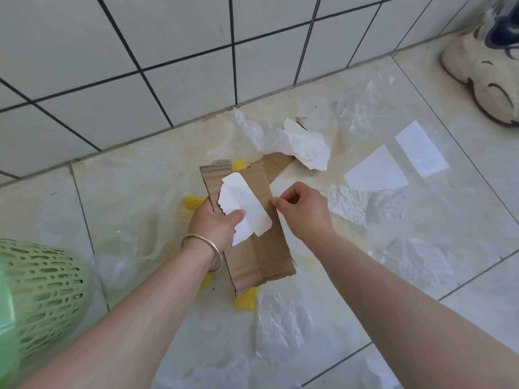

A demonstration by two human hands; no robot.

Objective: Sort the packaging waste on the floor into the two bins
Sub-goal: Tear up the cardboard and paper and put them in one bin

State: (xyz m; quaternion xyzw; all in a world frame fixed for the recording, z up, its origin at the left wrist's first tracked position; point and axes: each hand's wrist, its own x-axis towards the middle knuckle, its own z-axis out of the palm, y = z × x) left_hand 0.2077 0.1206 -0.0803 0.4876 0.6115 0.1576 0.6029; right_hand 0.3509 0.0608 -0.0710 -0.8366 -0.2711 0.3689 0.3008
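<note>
Mid-sort, near the frame's centre: the left hand (217, 223) holds a strip of cardboard (262, 245) with white paper (244, 209) pinned under its thumb, while the right hand (304, 211) pinches the cardboard's right edge. Next, I'd judge, both go to a bin; only the green bin (36, 299) shows, lower left. Plastic scraps (283, 321) and more paper (309, 147) lie on the floor (477, 220)

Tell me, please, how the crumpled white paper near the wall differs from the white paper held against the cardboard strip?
The crumpled white paper lies loose on the floor, untouched; the held white paper is pressed onto the cardboard strip by the left hand. The crumpled one is bunched and wrinkled; the held one is mostly flat, with rounded corners and a torn edge. Both are white.
</note>
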